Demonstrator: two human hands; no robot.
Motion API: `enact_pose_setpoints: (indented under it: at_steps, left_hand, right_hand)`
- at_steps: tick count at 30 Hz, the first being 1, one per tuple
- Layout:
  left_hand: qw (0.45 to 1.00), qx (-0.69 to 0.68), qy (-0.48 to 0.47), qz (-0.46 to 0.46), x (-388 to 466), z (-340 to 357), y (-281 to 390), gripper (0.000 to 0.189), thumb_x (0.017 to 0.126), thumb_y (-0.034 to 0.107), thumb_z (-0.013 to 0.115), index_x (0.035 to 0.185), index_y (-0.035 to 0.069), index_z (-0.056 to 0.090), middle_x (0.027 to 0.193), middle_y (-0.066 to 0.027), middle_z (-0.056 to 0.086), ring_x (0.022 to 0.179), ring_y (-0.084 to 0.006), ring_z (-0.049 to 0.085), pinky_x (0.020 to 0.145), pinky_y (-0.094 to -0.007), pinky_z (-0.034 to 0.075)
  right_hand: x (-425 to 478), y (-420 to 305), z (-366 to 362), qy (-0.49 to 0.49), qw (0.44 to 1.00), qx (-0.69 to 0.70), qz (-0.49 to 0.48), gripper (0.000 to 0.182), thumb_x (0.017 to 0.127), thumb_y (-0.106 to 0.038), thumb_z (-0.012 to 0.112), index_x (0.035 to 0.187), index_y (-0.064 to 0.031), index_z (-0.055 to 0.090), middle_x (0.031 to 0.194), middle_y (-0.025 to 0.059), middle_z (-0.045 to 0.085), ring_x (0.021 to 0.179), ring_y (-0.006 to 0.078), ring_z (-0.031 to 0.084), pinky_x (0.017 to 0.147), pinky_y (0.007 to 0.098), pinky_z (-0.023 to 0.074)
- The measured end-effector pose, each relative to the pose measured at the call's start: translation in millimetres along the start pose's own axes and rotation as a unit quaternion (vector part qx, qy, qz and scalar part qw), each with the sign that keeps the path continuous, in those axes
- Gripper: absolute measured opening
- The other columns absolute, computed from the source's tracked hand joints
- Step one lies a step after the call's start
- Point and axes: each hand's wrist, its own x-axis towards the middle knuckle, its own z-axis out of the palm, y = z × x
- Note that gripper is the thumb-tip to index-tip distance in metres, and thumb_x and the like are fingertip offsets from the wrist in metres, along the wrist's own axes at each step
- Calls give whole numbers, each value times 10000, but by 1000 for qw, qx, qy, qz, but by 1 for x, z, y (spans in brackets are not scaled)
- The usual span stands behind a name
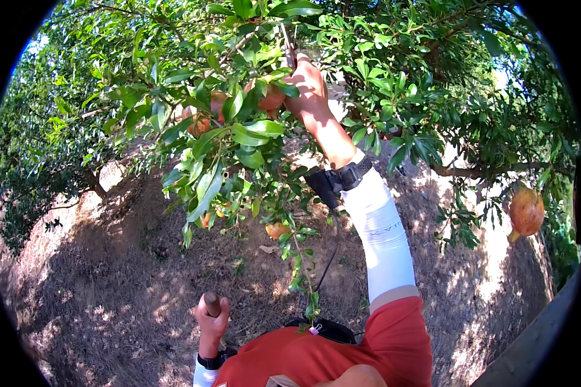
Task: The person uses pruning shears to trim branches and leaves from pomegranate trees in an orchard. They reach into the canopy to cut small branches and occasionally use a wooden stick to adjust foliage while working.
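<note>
My right hand (307,84) reaches up into the pomegranate foliage and grips a metal hand tool, seemingly pruning shears (288,46), whose tip points up among the leaves. Just left of that wrist hangs a pomegranate (271,98), partly behind leaves. More reddish pomegranates (199,125) hang further left on the same branch. Low by my body at the left, my left hand (213,317) is closed around the rounded end of a brown, wooden-looking handle or pole (212,304); its other end is hidden.
A yellow-orange pomegranate (277,230) hangs low in the middle, and a large one (527,212) at the right. A thin leafy shoot (302,261) dangles near my red shirt. A thick branch (489,171) crosses at right. Dry, grassy ground slopes below. A grey beam-like edge (532,334) shows lower right.
</note>
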Motion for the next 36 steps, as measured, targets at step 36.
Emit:
enact_pose_setpoints:
  at_steps: [36]
  left_hand:
    - [990, -88, -104, 43, 29, 69, 8, 142, 785, 39, 667, 883, 6, 570, 661, -48, 540, 596, -105, 488, 592, -264, 449]
  right_hand:
    - [-208, 42, -174, -29, 897, 263, 354, 399, 984, -312, 481, 1258, -23, 501, 856, 37, 591, 730, 103, 572, 665, 252, 484]
